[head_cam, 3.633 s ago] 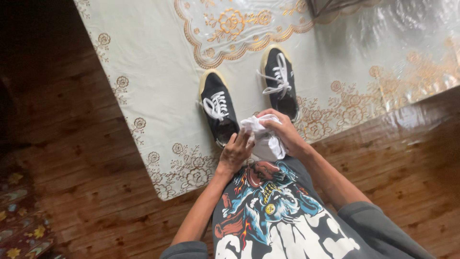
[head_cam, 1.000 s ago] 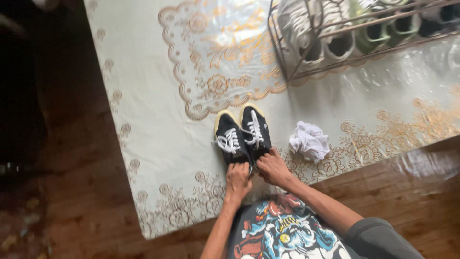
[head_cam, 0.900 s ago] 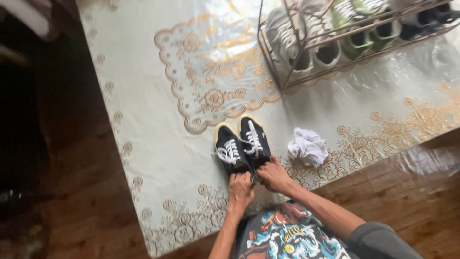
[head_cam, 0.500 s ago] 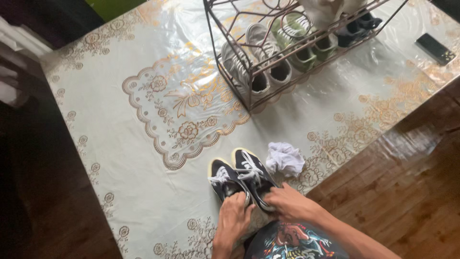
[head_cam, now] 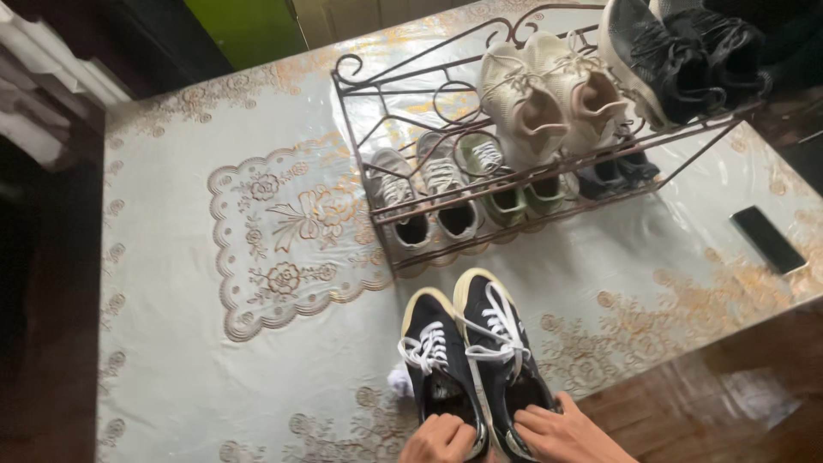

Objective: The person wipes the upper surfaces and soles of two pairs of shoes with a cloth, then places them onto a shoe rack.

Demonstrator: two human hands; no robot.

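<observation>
Just ahead of the black sneakers (head_cam: pixel 470 356) — seemingly lifted — stands a metal shoe rack (head_cam: pixel 523 137).

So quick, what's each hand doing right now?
Left hand: closed on the heel of the left black sneaker.
Right hand: gripping the heel of the right black sneaker.

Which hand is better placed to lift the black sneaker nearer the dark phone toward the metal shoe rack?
Probably the right hand. It already rests on the heel of that black sneaker, on the side of the phone. The left hand is on the other sneaker's heel.
</observation>
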